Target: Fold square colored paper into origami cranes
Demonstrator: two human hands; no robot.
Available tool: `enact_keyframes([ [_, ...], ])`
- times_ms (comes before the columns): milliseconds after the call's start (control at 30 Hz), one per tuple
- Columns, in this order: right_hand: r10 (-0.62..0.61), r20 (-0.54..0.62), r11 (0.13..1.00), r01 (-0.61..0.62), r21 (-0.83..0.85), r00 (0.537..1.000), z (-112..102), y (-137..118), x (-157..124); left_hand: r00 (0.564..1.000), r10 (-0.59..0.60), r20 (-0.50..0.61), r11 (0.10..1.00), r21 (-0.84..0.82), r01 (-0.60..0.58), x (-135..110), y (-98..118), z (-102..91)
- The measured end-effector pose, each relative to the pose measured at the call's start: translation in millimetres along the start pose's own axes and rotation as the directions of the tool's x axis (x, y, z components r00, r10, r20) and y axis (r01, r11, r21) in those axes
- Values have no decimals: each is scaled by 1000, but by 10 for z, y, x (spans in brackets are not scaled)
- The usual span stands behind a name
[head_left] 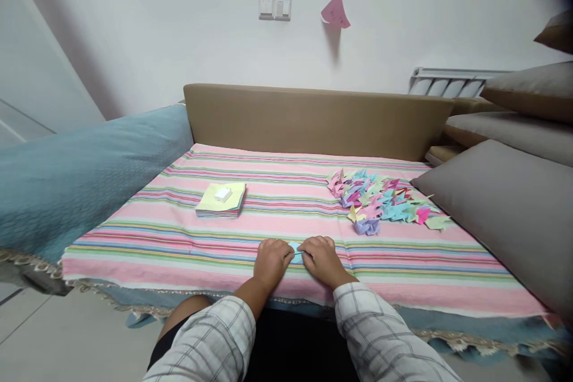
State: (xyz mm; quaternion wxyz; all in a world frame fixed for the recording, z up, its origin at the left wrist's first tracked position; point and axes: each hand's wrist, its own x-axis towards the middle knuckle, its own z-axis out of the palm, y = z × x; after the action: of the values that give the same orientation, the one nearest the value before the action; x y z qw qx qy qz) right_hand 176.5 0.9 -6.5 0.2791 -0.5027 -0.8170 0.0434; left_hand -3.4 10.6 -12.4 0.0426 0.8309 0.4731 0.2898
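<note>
Two hands, the left hand [271, 262] and the right hand [323, 259], pinch a small blue paper [295, 250], nearer and to the left of the pile of folded shapes [380, 200] (a paper stack [221, 200] sits farther left of that pile). They seem to be pressing a fold; a sharp crease needs firm fingertips.

The paper piece [295, 252] is light blue. The bedcloth [277, 203] is pink with thin green, blue, yellow and white stripes. My sleeves [210, 340] are white with a grey check. The paper stack [221, 202] is pale yellow on top, and the small block [222, 194] is white. The folded paper figures [382, 200] mix pink, blue, green, yellow and purple. The cushions [501, 203] are grey, the blanket [80, 179] teal, the sofa back [313, 119] tan.
</note>
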Motion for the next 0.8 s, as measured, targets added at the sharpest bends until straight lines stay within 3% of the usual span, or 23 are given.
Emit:
enact_keyframes([
  [367, 0, -50, 999, 2, 48, 999, 158, 78, -42, 998, 54, 20, 997, -50, -53, -2, -175, 48],
  [567, -25, -35, 999, 26, 42, 999, 132, 115, -27, 992, 128, 6, 991, -40, -128, -3, -213, 62],
  [800, -79, -49, 996, 80, 33, 996, 112, 55, -29, 994, 103, -27, 994, -38, -104, -35, -185, 62],
])
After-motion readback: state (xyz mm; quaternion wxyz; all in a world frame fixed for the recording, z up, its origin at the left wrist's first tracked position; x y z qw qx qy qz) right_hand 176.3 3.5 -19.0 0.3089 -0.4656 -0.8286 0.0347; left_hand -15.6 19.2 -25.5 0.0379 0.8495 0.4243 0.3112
